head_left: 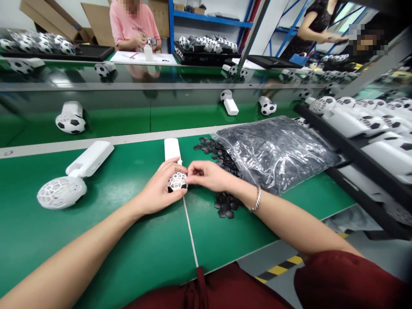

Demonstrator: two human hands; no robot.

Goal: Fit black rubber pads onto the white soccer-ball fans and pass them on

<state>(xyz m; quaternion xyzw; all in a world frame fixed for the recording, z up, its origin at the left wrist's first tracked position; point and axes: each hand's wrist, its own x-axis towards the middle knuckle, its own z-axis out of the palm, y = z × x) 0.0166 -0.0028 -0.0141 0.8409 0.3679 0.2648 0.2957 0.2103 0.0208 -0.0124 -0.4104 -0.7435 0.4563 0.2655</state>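
A white handheld fan with a football-shaped head (177, 182) lies on the green bench, its white handle (172, 148) pointing away from me. My left hand (157, 186) is closed around the left side of that head, thumb at the near edge and fingers over the far side. Black patches show along the head's lower edge; its top is an open white lattice. My right hand (207, 175) pinches at the head's right side, and whatever is between its fingertips is hidden. Loose black pentagon pieces (227, 208) lie just right of my right hand, partly under the wrist.
A clear bag of black pieces (277, 150) rests on the right. Another white fan (61, 193), without black patches, lies left. Stacked black trays of fans (370, 141) stand far right. Beyond the ledge, a belt (128, 116) carries several fans. A person in pink (135, 25) works opposite.
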